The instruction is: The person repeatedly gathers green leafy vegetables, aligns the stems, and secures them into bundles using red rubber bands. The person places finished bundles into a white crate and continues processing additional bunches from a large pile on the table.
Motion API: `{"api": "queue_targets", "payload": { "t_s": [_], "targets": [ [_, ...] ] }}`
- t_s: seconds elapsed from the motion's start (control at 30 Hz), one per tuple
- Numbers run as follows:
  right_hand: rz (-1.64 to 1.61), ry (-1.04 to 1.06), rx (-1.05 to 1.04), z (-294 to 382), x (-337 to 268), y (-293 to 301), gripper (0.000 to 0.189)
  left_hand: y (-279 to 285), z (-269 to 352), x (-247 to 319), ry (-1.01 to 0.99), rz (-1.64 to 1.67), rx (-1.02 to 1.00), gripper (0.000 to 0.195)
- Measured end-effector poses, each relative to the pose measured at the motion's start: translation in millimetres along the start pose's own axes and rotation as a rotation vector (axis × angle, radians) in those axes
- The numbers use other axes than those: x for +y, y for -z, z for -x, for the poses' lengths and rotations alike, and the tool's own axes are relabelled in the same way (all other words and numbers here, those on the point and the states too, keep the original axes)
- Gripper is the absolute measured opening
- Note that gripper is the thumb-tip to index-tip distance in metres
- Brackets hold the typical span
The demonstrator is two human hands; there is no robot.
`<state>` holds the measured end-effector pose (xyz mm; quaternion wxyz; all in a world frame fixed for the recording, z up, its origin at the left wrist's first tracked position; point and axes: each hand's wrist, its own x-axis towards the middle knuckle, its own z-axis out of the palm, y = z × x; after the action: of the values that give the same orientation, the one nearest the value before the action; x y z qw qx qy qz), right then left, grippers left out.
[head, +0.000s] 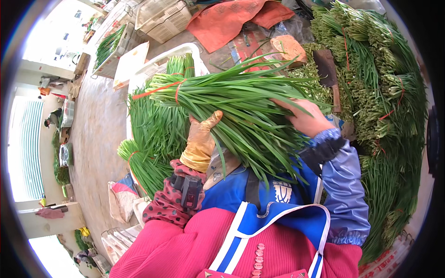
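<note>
A bundle of long green leafy stalks, likely Chinese chives [222,93], lies across both my hands, its pale cut ends to the left and a red band around it near those ends. My left hand [201,139], in a yellowish glove, supports the bundle from below, thumb up beside the leaves; its fingers are hidden. At the leafy right part, my bare right hand [306,114] holds the leaves, its fingertips partly covered by them. Beneath and left of the bundle, a white plastic crate [193,52] holds several banded bundles, one [144,166] at its near side.
Large stacks of banded chives [379,93] rise at the right. Beside them lie a broad-bladed cleaver [326,69] and an orange brick-like block [288,48]. Other crates [163,21] stand at the upper left, a sack [121,201] lies on the floor, and people [54,118] work at the far left.
</note>
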<state>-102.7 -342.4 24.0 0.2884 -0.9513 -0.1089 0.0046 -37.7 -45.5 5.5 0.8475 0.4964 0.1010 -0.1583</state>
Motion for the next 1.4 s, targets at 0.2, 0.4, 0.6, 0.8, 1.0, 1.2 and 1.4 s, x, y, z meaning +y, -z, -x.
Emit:
{"api": "queue_targets", "payload": {
  "t_s": [0.2, 0.4, 0.6, 0.8, 1.0, 1.2, 1.4],
  "targets": [
    [0.237, -0.372, -0.086, 37, -56, 85, 0.057, -5, -1, -1, 0.041, 0.004, 0.046, 0.069],
    [-0.217, 0.268, 0.131, 44, -117, 71, 0.038, -9, -3, -11, -0.014, 0.003, 0.01, 0.073],
    [-0.542, 0.167, -0.198, 17, -112, 1, 0.02, -14, 0, -11, -0.08, -0.143, 0.028, 0.073],
    [-0.33, -0.078, 0.269, -8, -78, -38, 0.015, -14, 4, -8, -0.061, -0.169, -0.011, 0.083],
    [-0.232, -0.111, 0.259, -6, -76, -50, 0.029, -16, 7, -6, -0.094, -0.131, -0.036, 0.08],
    [-0.117, -0.106, 0.296, -10, -84, -55, 0.035, -26, 8, -4, -0.135, -0.156, -0.035, 0.076],
    [-0.037, -0.081, 0.327, -10, -86, -59, 0.034, -26, 2, -9, -0.139, -0.216, 0.007, 0.072]
  ]
}}
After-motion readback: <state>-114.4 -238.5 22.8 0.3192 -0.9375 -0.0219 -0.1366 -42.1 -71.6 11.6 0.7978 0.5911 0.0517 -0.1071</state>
